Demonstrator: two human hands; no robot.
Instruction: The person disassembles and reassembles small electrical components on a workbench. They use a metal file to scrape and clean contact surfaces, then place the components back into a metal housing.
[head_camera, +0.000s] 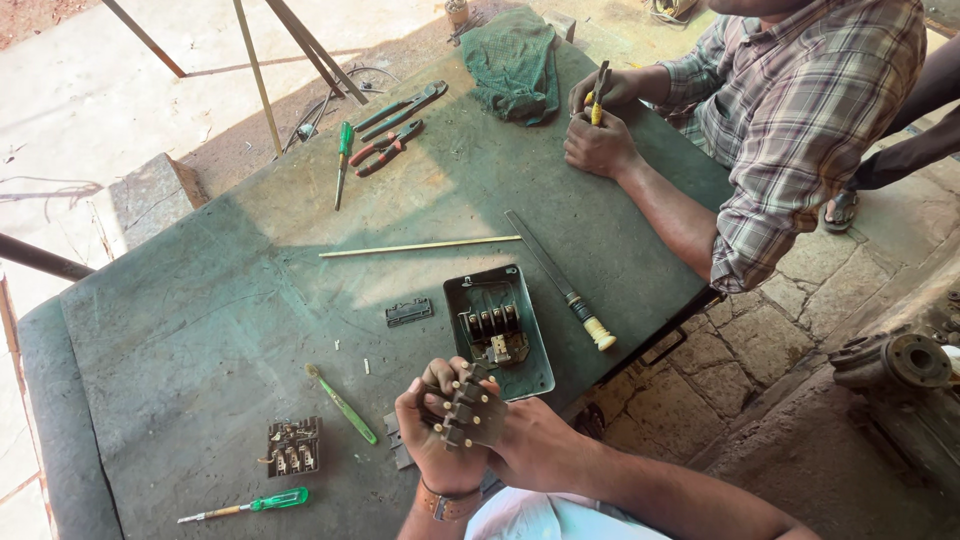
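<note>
Both hands, left hand (432, 440) and right hand (535, 448), grip clamped on a contact block (468, 408); best kept steady above the bench (200, 330).

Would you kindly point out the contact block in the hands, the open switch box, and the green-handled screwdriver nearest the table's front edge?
contact block (468, 412), head view, its middle terminals.
open switch box (528, 372), head view, bare floor.
green-handled screwdriver (280, 499), head view, its handle.
</note>
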